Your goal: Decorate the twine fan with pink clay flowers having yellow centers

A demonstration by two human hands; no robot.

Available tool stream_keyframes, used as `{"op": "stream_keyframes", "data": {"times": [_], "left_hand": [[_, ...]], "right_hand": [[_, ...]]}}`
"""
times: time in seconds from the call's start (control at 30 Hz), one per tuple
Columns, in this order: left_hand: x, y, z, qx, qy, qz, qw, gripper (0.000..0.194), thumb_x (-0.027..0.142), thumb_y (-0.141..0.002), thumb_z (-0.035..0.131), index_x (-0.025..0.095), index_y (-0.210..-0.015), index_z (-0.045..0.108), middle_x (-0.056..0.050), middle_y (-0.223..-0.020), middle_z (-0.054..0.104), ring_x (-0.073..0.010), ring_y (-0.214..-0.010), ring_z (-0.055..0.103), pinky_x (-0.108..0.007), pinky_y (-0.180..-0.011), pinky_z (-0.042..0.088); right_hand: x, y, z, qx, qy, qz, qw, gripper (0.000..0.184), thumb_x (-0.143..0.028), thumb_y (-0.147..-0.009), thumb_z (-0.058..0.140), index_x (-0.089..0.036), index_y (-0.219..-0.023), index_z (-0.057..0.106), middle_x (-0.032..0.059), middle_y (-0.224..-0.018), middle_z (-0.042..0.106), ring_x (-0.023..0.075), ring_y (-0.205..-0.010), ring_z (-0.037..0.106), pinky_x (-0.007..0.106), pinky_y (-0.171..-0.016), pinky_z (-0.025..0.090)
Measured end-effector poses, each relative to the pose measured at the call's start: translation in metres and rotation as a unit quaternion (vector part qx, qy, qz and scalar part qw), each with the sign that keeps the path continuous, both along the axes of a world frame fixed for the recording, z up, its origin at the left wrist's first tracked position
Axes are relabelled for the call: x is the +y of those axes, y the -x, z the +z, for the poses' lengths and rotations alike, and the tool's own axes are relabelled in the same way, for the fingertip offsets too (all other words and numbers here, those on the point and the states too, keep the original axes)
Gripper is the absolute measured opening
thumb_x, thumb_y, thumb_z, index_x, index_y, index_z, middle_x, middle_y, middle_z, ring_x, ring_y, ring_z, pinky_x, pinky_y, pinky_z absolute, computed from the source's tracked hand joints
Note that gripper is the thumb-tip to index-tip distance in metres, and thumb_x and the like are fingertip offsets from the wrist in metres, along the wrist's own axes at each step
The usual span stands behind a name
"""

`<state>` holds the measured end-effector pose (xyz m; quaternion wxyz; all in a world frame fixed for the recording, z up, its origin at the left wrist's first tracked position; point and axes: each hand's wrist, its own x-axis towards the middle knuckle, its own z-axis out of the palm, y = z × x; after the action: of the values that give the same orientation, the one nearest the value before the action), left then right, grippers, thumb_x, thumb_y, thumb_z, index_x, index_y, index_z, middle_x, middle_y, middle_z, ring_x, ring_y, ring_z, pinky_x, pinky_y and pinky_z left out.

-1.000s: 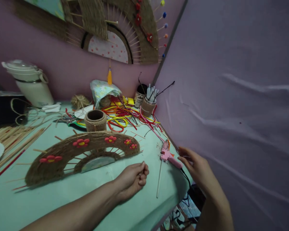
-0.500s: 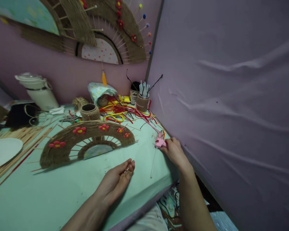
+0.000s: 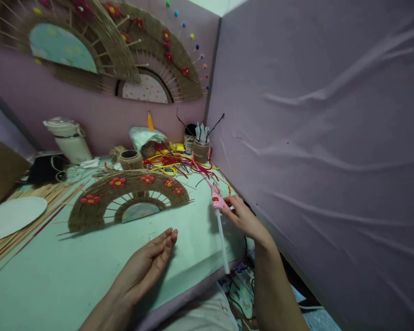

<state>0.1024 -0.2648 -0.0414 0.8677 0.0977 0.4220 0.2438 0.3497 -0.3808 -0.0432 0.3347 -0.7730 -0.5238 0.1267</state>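
My right hand is closed round the handle of a pink hot glue gun at the table's right side. A long translucent glue stick sticks out of its back end, towards me. Nearer the table's front, my left hand is held palm inward with its fingers curled together; whatever lies inside is hidden now. Beyond both hands rests a half-round fan wrapped in brown twine, with red flowers and thin sticks, its lower middle panel pale blue.
Wooden sticks and a white plate lie at left. Behind the fan are a twine roll, red and yellow pipe cleaners and a cup of glue sticks. A pale jug stands at the back. A purple wall borders the right side.
My right hand has lifted the glue gun off the table edge and shifted it slightly left. My left hand has turned, so the small shiny bits seen in its fingers no longer show.
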Motion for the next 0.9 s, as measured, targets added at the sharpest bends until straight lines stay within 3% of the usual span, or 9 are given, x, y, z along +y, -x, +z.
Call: {"op": "stream_keyframes", "data": {"times": [0.07,0.2,0.37,0.47,0.67,0.9], "left_hand": [[0.000,0.006,0.003,-0.001,0.001,0.021,1.000,0.043,-0.011,-0.086,0.034,0.003,-0.124,0.050,-0.015,-0.094,0.067,-0.0132,-0.071,0.071,-0.015,-0.061,0.060],[0.006,0.022,0.003,0.002,-0.001,0.073,0.997,0.045,-0.008,-0.088,0.031,0.007,-0.127,0.049,-0.010,-0.090,0.065,-0.0094,-0.063,0.068,-0.014,-0.055,0.059],[0.022,0.054,-0.003,-0.064,-0.027,0.139,0.988,0.030,-0.004,-0.092,0.032,0.009,-0.108,0.054,-0.003,-0.078,0.056,-0.0029,-0.052,0.055,-0.009,-0.045,0.049],[0.035,0.079,-0.006,-0.084,-0.066,0.175,0.979,0.025,-0.001,-0.094,0.033,0.008,-0.099,0.055,-0.001,-0.073,0.052,-0.0014,-0.049,0.048,-0.008,-0.040,0.042],[0.064,0.131,-0.008,-0.065,-0.114,0.271,0.954,0.024,0.004,-0.095,0.033,0.008,-0.091,0.057,-0.004,-0.076,0.053,-0.0039,-0.054,0.050,-0.010,-0.044,0.044],[0.088,0.175,-0.011,-0.034,-0.088,0.389,0.916,0.024,0.008,-0.096,0.035,0.009,-0.096,0.060,-0.008,-0.081,0.059,-0.0103,-0.069,0.062,-0.015,-0.053,0.054]], "right_hand": [[-0.001,0.002,0.003,0.085,-0.047,0.025,0.995,0.034,-0.046,-0.095,0.047,-0.019,-0.110,0.060,0.0067,-0.108,0.062,0.0189,-0.100,0.057,0.028,-0.083,0.046],[0.000,0.004,0.002,0.243,-0.122,-0.032,0.962,0.042,-0.056,-0.090,0.050,-0.019,-0.108,0.060,0.0050,-0.099,0.066,0.0182,-0.090,0.060,0.028,-0.077,0.048],[0.012,0.025,-0.001,0.466,-0.240,-0.051,0.850,0.048,-0.060,-0.078,0.065,-0.021,-0.105,0.065,0.0085,-0.107,0.068,0.0181,-0.081,0.064,0.028,-0.064,0.051],[0.024,0.049,-0.009,0.548,-0.223,-0.030,0.806,0.047,-0.059,-0.075,0.069,-0.020,-0.102,0.067,0.0084,-0.100,0.070,0.0157,-0.072,0.063,0.025,-0.055,0.050],[0.040,0.088,-0.037,0.561,-0.132,0.051,0.815,0.051,-0.064,-0.076,0.066,-0.019,-0.101,0.067,0.0042,-0.071,0.067,0.0120,-0.053,0.052,0.022,-0.044,0.041],[0.041,0.095,-0.036,0.548,-0.088,0.066,0.829,0.052,-0.064,-0.073,0.069,-0.019,-0.098,0.068,0.0062,-0.084,0.068,0.0124,-0.056,0.053,0.024,-0.047,0.043]]}}
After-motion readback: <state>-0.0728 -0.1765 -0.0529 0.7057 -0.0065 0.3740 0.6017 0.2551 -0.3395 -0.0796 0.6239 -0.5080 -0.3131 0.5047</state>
